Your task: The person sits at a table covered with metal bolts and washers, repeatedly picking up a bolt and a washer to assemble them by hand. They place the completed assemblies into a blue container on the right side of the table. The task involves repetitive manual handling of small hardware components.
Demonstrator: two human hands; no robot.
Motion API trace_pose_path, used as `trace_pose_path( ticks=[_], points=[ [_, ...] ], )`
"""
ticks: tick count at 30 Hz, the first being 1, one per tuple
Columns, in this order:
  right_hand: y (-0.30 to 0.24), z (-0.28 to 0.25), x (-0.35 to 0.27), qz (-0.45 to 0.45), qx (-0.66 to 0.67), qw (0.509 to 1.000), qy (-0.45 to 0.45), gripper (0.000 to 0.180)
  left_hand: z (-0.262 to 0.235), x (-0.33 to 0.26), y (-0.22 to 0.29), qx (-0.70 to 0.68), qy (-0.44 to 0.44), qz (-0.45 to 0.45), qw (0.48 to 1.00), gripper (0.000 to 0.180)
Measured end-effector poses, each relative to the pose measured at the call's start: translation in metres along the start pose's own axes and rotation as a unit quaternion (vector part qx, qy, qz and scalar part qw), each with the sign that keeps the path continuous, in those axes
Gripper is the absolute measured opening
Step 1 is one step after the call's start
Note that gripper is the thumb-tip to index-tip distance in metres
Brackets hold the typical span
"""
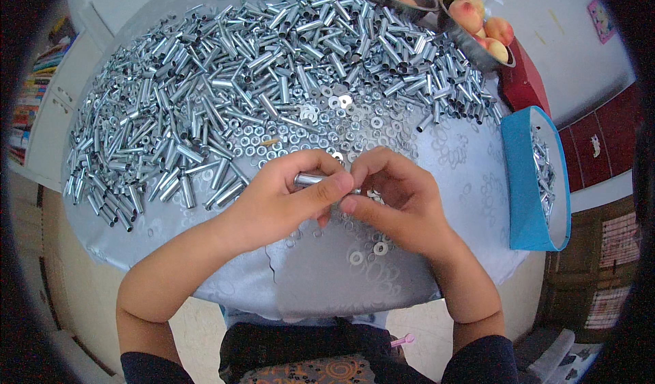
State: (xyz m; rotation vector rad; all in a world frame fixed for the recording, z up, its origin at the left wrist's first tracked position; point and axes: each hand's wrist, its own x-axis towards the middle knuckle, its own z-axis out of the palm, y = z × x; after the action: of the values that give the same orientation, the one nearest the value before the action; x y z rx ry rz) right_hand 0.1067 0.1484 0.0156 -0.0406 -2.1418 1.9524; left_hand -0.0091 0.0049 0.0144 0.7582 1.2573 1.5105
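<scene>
My left hand (283, 196) grips a short silver metal tube (308, 179) between thumb and fingers, just above the near part of the round table (471, 179). My right hand (392, 200) meets it fingertip to fingertip at the tube's right end; what it pinches there is hidden by the fingers. A big heap of the same metal tubes (225, 77) covers the far half of the table. Flat washers and nuts (327, 121) lie scattered between the heap and my hands, and a few washers (372, 251) rest under my right wrist.
A blue box (525, 200) holding several tubes stands at the table's right edge. Metal bowls with peaches (481, 26) sit at the far right beside a red box (522, 80). A white shelf with books (37, 91) is on the left.
</scene>
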Motion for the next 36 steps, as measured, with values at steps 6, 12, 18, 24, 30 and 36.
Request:
trace_pose_path(
  ticks=[6, 12, 18, 24, 30, 36],
  points=[
    [-0.003, -0.002, 0.002, -0.062, -0.095, 0.993, 0.022, 0.020, 0.002, -0.003, 0.006, -0.003, 0.018, -0.022, 1.000, 0.032],
    [-0.005, -0.001, 0.001, -0.092, -0.165, 0.981, 0.043, 0.019, 0.001, -0.001, 0.006, 0.007, 0.021, -0.019, 1.000, 0.033],
    [-0.009, -0.001, 0.000, -0.117, -0.203, 0.970, 0.069, 0.018, 0.001, -0.002, 0.009, 0.010, 0.041, -0.011, 0.999, 0.028],
    [-0.017, -0.003, -0.001, -0.189, -0.271, 0.941, 0.075, 0.020, 0.003, -0.003, 0.009, 0.006, 0.031, 0.021, 0.999, 0.025],
    [-0.018, -0.015, -0.001, -0.183, -0.151, 0.947, 0.216, 0.019, -0.001, -0.003, 0.005, -0.041, 0.063, 0.016, 0.997, 0.019],
    [-0.019, -0.024, 0.004, -0.114, -0.065, 0.946, 0.296, 0.015, -0.007, 0.001, 0.010, -0.212, 0.087, 0.010, 0.973, 0.015]
  ],
)
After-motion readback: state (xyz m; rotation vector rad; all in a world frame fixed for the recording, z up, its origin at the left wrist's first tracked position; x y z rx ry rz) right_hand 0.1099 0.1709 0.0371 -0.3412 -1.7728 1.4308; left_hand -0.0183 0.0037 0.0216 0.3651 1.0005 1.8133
